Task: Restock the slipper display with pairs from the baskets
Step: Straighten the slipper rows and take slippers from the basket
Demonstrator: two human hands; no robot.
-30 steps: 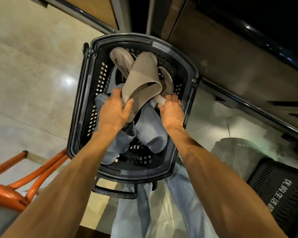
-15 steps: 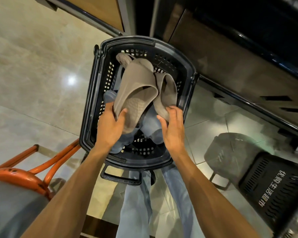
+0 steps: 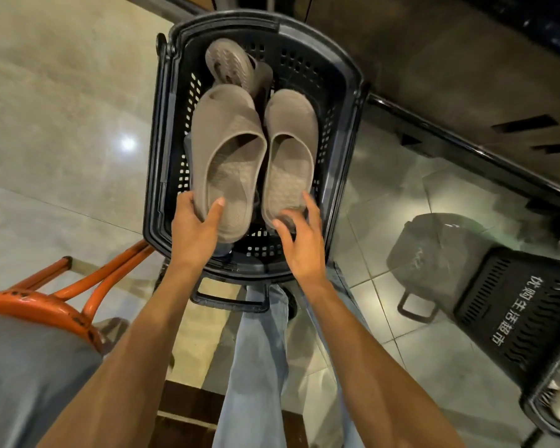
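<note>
Glossy tiled shop floor (image 3: 62, 124), black perforated plastic basket (image 3: 346, 76), above it left hand (image 3: 196, 227) gripping one taupe rubber slipper (image 3: 228, 156) by the heel, right hand (image 3: 301, 244) clutching its twin slipper (image 3: 290, 156) alongside, spare sole-up slipper (image 3: 228, 64) at the basket's far end

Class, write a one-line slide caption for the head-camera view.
Left hand holds one taupe slipper, right hand its mate, side by side above a dark basket.

Subject wears loose, faded light-blue denim trousers (image 3: 256, 367), wide in the leg, noted at six o'clock from the hands. Both forearms (image 3: 126, 350) are bare down to the left hand (image 3: 193, 236) and right hand (image 3: 304, 250).
</note>
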